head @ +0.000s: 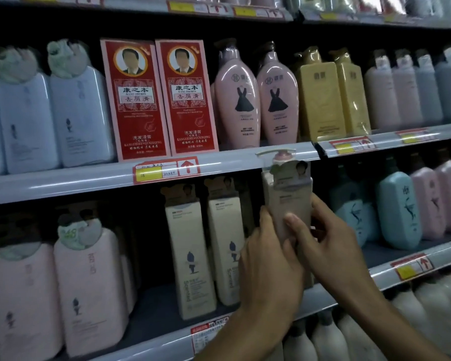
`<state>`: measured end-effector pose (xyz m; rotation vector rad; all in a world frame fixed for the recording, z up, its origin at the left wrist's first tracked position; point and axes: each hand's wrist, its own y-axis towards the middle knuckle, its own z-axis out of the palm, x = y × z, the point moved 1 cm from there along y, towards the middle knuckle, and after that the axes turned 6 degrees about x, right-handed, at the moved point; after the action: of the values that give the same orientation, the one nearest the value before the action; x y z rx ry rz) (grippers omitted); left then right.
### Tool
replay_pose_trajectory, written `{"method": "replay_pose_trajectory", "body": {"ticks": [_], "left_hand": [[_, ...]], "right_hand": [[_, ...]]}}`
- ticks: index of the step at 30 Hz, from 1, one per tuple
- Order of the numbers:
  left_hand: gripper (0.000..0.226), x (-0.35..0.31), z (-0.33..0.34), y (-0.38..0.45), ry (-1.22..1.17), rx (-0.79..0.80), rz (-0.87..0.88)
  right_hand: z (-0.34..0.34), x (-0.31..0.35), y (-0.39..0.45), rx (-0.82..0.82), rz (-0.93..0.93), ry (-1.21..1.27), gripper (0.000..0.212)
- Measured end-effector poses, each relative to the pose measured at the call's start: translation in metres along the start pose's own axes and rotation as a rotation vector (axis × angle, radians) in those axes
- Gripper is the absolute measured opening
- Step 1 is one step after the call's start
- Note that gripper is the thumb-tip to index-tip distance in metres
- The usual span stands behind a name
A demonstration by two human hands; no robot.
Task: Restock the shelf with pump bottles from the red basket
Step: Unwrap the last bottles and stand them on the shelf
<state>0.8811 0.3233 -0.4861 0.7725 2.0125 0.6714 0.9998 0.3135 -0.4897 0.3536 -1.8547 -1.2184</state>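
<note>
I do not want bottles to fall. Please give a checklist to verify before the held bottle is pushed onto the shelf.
1. Both hands grip: left hand and right hand hold the bottle: ok.
2. Bottle upright: ok.
3. Free gap right of the cream bottles: ok.
4. Pump top clears the upper shelf edge: cannot tell.
5. Space behind the gap: cannot tell.

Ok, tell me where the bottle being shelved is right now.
In the head view, the beige pump bottle is right of centre, held by both hands at the middle shelf, just right of two cream bottles.
</note>
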Motion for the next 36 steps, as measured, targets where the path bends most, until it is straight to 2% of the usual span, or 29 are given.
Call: {"method": "replay_pose_trajectory", "body": {"ticks": [4, 6, 10, 13, 15, 21, 25, 33, 36], "left_hand": [[0.023, 0.003, -0.001, -0.001, -0.155, 0.041, -0.044], [0.018, 0.004, -0.004, 0.0, -0.17, 0.036, -0.039], [0.018, 0.003, -0.008, 0.001, -0.135, 0.099, -0.048], [0.02, 0.004, -0.009, -0.001, -0.107, 0.204, -0.124], [0.021, 0.003, -0.009, -0.001, -0.088, 0.215, -0.138], [0.028, 0.001, -0.012, 0.013, 0.001, 0.113, -0.145], [0.021, 0.004, -0.01, 0.021, 0.08, 0.036, -0.161], [0.012, 0.007, -0.007, 0.042, 0.085, -0.056, -0.109], [0.016, 0.014, -0.004, 0.041, 0.092, -0.059, -0.106]], "right_hand": [[-0.01, 0.013, 0.009, 0.081, 0.087, -0.282, 0.036], [-0.014, 0.018, 0.013, 0.104, 0.132, -0.324, 0.035], [-0.022, 0.022, 0.009, 0.097, 0.189, -0.42, 0.023], [-0.023, 0.02, 0.005, 0.13, 0.246, -0.452, 0.023], [-0.023, 0.017, 0.006, 0.137, 0.272, -0.462, 0.022], [-0.007, -0.008, 0.026, 0.131, 0.275, -0.225, 0.02], [0.008, -0.023, 0.034, 0.122, 0.232, -0.041, 0.012], [0.026, -0.023, 0.051, 0.071, 0.199, 0.23, 0.016], [0.037, -0.03, 0.047, 0.056, 0.165, 0.249, 0.017]]}}
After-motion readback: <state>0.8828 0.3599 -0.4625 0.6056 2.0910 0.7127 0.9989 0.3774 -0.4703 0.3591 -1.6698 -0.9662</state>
